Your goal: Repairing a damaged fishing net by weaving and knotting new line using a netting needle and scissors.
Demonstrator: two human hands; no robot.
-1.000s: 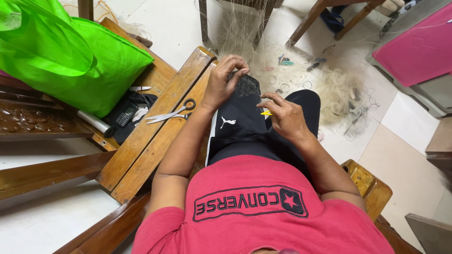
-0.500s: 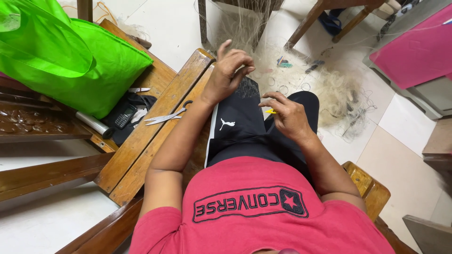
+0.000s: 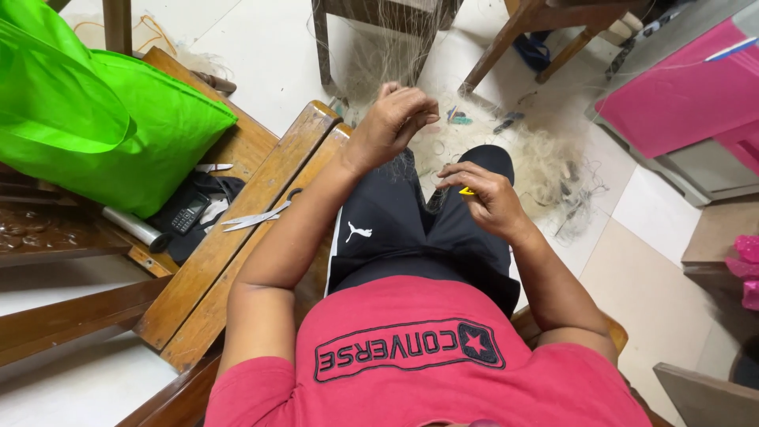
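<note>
Head view: the person sits with fine, pale netting (image 3: 371, 75) running from a tangled heap on the floor (image 3: 261, 55) up toward the lap. The left hand (image 3: 393, 120) is raised above the knee, its fingers pinched together on strands of the netting. Against the pictures from a second and half a second ago, this hand has lifted and drawn back toward the body, so the mesh looks pulled taut; I judge a fresh stretch of it is being brought up to work on. The right hand (image 3: 484, 196) sits lower over the black shorts (image 3: 411, 229), its grip closed around a small yellow tool (image 3: 466, 190), only the tip showing; it has barely moved. The two hands are near each other but apart. To the left, scissors (image 3: 257, 217) lie untouched on the wooden bench (image 3: 229, 261), beside a small dark phone (image 3: 188, 217) and a bright green bag (image 3: 103, 126).
</note>
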